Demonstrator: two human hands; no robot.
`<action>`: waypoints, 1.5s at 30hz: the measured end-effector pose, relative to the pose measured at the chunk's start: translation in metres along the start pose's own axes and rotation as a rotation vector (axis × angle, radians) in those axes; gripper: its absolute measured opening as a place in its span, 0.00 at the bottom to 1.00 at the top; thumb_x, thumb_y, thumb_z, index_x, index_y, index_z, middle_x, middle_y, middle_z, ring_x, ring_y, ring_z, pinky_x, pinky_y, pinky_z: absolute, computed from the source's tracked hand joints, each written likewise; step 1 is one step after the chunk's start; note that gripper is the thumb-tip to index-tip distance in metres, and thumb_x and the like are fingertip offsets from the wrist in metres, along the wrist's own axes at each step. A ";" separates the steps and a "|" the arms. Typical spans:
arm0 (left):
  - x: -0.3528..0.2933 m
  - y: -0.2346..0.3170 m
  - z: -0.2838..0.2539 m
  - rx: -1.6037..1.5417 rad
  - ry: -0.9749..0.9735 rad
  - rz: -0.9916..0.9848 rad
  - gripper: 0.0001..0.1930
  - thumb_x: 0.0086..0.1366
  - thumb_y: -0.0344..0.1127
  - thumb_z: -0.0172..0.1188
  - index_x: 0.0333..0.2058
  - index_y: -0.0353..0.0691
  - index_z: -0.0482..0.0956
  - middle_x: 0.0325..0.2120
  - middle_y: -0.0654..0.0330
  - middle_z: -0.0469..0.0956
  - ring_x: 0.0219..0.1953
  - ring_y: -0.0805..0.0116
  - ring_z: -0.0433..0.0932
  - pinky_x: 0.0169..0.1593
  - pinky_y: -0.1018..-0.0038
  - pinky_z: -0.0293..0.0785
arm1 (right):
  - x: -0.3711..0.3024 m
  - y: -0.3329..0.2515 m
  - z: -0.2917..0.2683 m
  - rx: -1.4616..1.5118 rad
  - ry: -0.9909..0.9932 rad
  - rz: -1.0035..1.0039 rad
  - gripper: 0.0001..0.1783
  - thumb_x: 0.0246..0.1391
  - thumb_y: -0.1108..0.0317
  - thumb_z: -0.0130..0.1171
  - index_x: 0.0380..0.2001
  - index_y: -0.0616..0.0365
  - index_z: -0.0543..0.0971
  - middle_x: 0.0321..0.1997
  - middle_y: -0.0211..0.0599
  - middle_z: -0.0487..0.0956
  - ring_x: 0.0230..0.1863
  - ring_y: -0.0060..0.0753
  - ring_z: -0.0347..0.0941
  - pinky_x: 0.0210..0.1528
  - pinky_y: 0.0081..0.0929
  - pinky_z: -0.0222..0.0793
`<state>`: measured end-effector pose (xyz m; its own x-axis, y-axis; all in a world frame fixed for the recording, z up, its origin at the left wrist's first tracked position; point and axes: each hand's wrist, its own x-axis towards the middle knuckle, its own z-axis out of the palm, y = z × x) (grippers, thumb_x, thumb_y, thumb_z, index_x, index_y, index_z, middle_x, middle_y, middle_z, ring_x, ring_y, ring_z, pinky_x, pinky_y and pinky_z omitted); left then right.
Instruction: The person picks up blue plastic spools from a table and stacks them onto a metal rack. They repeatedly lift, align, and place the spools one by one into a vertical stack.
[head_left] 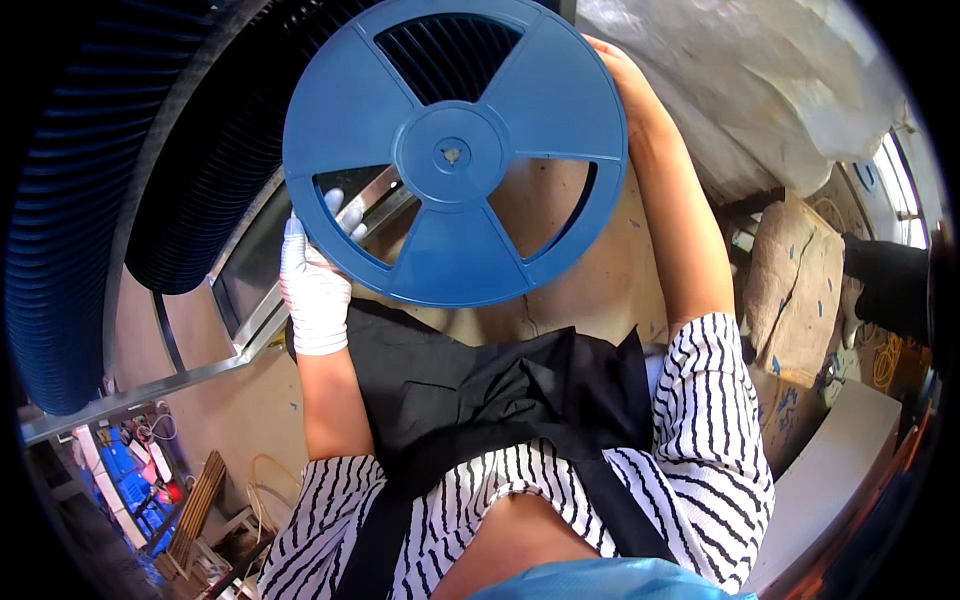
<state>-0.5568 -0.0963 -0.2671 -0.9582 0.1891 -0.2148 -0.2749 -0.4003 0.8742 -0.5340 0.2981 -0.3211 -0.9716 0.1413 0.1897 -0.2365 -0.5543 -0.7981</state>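
Note:
A large round blue plastic reel [455, 255] with fan-shaped cut-outs and a small centre hole is held up in front of me, its flat face towards me. My left hand [318, 285], in a white glove with bluish fingertips, grips its lower left rim; some of the fingers show behind it through the cut-out. At the upper right rim is my bare right hand [622, 85], closed on the edge, with most of its fingers hidden behind the reel.
Rows of dark ribbed discs [205, 190] stand on a metal-framed rack [160, 385] at the left. Pale plastic sheeting [740, 80] covers something at the upper right. A worn brown cardboard piece [795, 290] is at the right, and blue and red clutter [140, 480] lies lower left.

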 end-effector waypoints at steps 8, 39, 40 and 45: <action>-0.004 -0.001 0.010 -0.064 -0.139 -0.046 0.21 0.72 0.45 0.45 0.58 0.42 0.69 0.55 0.49 0.71 0.50 0.53 0.77 0.53 0.58 0.76 | -0.005 0.004 -0.029 0.102 0.027 0.099 0.15 0.58 0.66 0.57 0.46 0.63 0.77 0.36 0.34 0.81 0.32 0.20 0.77 0.34 0.18 0.76; -0.022 -0.022 0.046 -0.345 -0.386 -0.139 0.39 0.64 0.25 0.50 0.69 0.53 0.41 0.66 0.53 0.53 0.61 0.57 0.66 0.60 0.66 0.72 | -0.068 -0.115 0.028 -0.483 -0.266 -0.463 0.60 0.37 0.51 0.75 0.69 0.54 0.51 0.65 0.55 0.63 0.65 0.50 0.63 0.62 0.43 0.65; -0.026 -0.021 0.043 -0.339 -0.397 -0.115 0.40 0.64 0.24 0.50 0.69 0.55 0.41 0.67 0.54 0.53 0.61 0.58 0.67 0.58 0.66 0.73 | -0.068 -0.115 0.014 -0.507 -0.278 -0.341 0.62 0.37 0.52 0.76 0.70 0.54 0.49 0.66 0.54 0.62 0.66 0.49 0.61 0.63 0.43 0.63; -0.044 -0.022 0.044 -0.292 -0.380 -0.056 0.42 0.64 0.21 0.51 0.69 0.62 0.40 0.67 0.57 0.52 0.57 0.59 0.71 0.53 0.66 0.78 | -0.064 -0.095 -0.006 -0.157 -0.166 -0.112 0.71 0.26 0.58 0.81 0.70 0.60 0.46 0.68 0.48 0.62 0.66 0.41 0.62 0.64 0.32 0.60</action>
<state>-0.5053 -0.0566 -0.2576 -0.8597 0.5095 -0.0359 -0.3878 -0.6053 0.6951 -0.4490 0.3461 -0.2607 -0.9302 0.0509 0.3634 -0.3517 -0.4066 -0.8432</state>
